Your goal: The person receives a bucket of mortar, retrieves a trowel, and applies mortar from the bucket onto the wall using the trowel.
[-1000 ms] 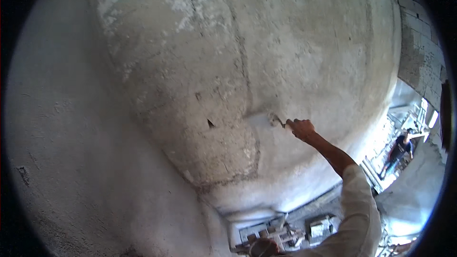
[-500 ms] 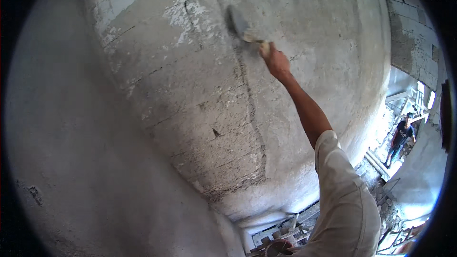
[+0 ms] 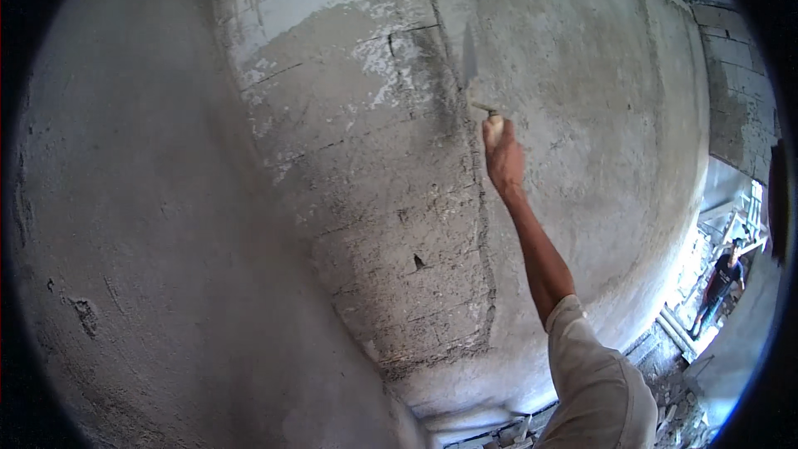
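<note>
My right hand (image 3: pixel 504 158) is raised high against a rough concrete wall (image 3: pixel 349 199), closed around the pale wooden handle of a trowel (image 3: pixel 472 75). The trowel's thin grey blade points up and lies edge-on along a vertical seam, where bare blockwork on the left meets smoother grey plaster (image 3: pixel 582 116) on the right. My forearm runs up from a light rolled sleeve (image 3: pixel 594 374) at the lower right. My left hand is out of view.
A plastered wall face (image 3: pixel 141 283) fills the left. Debris and boards lie on the floor (image 3: pixel 665 357) at the lower right. Another person in dark clothes (image 3: pixel 721 283) stands far off at the right by a bright opening.
My right hand has swept the trowel upward along the wall, from mid-height near the seam to high up. The blade has turned from flat to edge-on.
</note>
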The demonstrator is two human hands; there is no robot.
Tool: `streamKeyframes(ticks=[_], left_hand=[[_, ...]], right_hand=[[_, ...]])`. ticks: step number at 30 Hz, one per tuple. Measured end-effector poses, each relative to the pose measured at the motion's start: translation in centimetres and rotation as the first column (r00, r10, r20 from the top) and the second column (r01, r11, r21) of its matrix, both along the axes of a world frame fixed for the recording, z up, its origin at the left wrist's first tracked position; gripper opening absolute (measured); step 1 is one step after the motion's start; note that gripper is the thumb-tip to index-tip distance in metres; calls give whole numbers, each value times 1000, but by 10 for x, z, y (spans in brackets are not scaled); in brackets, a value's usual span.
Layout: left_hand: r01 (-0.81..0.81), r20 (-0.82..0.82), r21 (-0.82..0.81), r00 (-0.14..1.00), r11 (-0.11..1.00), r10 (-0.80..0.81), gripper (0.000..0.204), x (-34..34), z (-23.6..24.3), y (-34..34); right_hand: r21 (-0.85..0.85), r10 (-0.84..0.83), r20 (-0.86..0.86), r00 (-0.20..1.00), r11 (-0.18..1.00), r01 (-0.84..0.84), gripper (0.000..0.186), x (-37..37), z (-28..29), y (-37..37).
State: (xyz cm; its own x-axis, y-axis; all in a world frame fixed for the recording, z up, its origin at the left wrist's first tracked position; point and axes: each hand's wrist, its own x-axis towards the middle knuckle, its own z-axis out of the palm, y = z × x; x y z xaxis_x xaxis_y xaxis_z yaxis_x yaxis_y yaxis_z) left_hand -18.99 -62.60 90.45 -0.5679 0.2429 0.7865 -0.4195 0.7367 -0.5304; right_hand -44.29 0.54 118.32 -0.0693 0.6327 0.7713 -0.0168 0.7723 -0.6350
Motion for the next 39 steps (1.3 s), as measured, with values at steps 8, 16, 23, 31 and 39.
streamKeyframes(ticks=[8,16,23,31,39], left_hand=[[113,-51,13,992,993,-113,58,-8,-6,-2],[119,-3,33,993,992,-119,62,-8,-6,-5],[101,-22,0,995,995,-101,57,0,7,0],[102,-58,-71,993,992,-106,53,-1,34,20],[192,-120,-73,972,979,-200,48,2,42,21]], right_hand=[[-4,-98,9,995,995,98,57,27,19,23],[-299,143,115,983,949,-103,63,32,6,60],[117,-60,349,935,993,21,57,6,-10,50],[52,-61,154,986,997,53,60,-13,-26,39],[240,-170,259,951,965,107,61,35,4,64]])
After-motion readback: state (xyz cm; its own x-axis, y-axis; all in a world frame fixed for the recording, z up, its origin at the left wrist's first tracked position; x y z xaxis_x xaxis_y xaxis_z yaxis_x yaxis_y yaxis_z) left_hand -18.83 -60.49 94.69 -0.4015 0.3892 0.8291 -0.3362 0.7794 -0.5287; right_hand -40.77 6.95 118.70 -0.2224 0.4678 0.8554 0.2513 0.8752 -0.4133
